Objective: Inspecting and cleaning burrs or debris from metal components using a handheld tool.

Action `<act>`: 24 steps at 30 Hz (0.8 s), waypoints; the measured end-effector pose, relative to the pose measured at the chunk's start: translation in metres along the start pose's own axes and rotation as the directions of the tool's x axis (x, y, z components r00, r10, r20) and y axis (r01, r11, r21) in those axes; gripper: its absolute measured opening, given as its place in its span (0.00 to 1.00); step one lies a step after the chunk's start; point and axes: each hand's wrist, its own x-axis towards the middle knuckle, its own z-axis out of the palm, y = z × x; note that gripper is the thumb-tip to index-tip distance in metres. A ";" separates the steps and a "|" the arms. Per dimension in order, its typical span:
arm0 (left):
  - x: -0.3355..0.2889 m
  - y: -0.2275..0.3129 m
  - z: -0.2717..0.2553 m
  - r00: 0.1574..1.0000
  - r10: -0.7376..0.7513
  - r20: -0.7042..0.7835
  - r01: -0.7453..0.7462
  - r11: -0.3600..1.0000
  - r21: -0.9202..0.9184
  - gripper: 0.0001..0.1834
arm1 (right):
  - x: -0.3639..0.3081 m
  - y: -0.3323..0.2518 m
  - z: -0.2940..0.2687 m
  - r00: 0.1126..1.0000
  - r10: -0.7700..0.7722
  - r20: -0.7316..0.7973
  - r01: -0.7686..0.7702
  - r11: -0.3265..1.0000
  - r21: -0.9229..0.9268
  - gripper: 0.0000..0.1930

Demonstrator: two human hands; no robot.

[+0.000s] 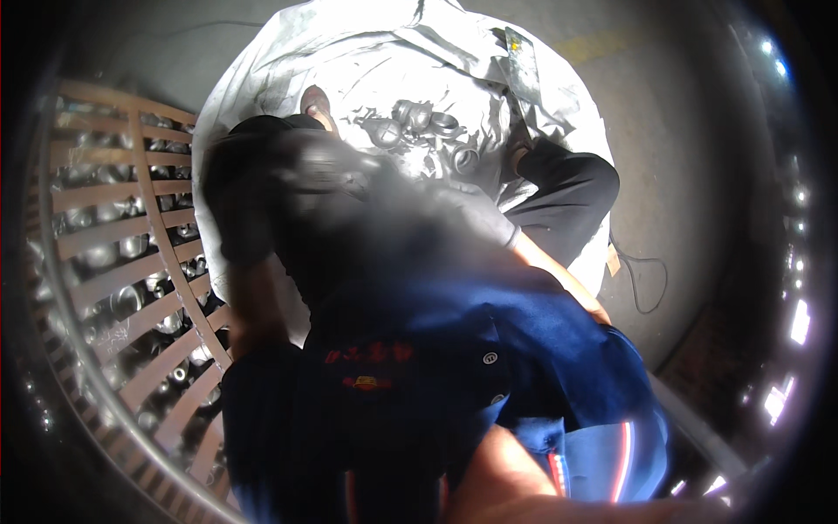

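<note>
My left hand (pixel 330 168), in a grey glove, reaches over the near left part of a white sack (pixel 262 74). Motion smears its fingers, so I cannot make out any grip. My right hand (pixel 478 212), also gloved in grey, comes in from the right beside it; blur and shadow hide its fingertips. Just beyond both hands lies a small heap of dark metal parts (pixel 384 131) on the sack. One part with a round opening (pixel 464 157) sits closest to the right hand. Whether either hand touches a part is hidden.
On the left stands a brown slatted metal crate (pixel 144 188) filled with similar metal parts. My dark-trousered legs (pixel 567 188) rest on the sack at either side. A flat plate or card (pixel 522 65) lies at the far right of the sack. A thin cable (pixel 650 306) loops across the floor.
</note>
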 end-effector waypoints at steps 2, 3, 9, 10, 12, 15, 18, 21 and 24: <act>0.022 0.023 -0.090 0.961 0.217 0.169 -0.275 0.773 0.572 0.09 | 0.005 0.014 -0.012 0.999 0.013 0.036 -0.010 0.998 -0.070 0.14; 0.017 0.036 -0.115 0.965 0.069 -0.252 -0.041 0.993 0.112 0.08 | 0.009 0.023 -0.017 0.997 0.031 0.078 -0.019 0.989 -0.149 0.13; 0.016 0.115 -0.331 0.713 0.531 -0.458 0.408 0.219 0.887 0.15 | -0.012 0.042 -0.035 0.953 0.019 0.301 0.088 0.937 -0.337 0.13; 0.028 0.112 -0.339 0.844 0.530 -0.088 0.383 -0.478 0.791 0.15 | -0.024 0.045 -0.042 0.939 -0.015 0.345 0.145 0.924 -0.355 0.13; 0.053 0.094 -0.360 0.547 0.706 -0.449 0.551 0.099 0.828 0.12 | -0.038 0.053 -0.053 0.904 -0.077 0.420 0.251 0.892 -0.377 0.14; 0.000 0.117 -0.552 0.228 0.440 -0.868 0.521 0.698 0.491 0.10 | -0.017 0.060 -0.057 0.912 -0.143 0.386 0.313 0.850 -0.425 0.14; -0.017 0.116 -0.626 0.174 0.408 -0.896 0.675 0.613 0.411 0.12 | 0.019 0.063 -0.045 0.934 -0.228 0.275 0.339 0.809 -0.480 0.15; 0.020 0.003 -0.481 0.219 0.206 -0.954 0.751 0.589 0.299 0.13 | 0.016 0.083 -0.066 0.997 0.035 -0.061 -0.034 0.999 0.024 0.17; 0.031 0.047 -0.375 0.235 0.041 -0.971 0.311 0.943 0.115 0.16 | 0.034 0.091 -0.053 0.997 -0.073 -0.024 0.072 0.997 -0.035 0.19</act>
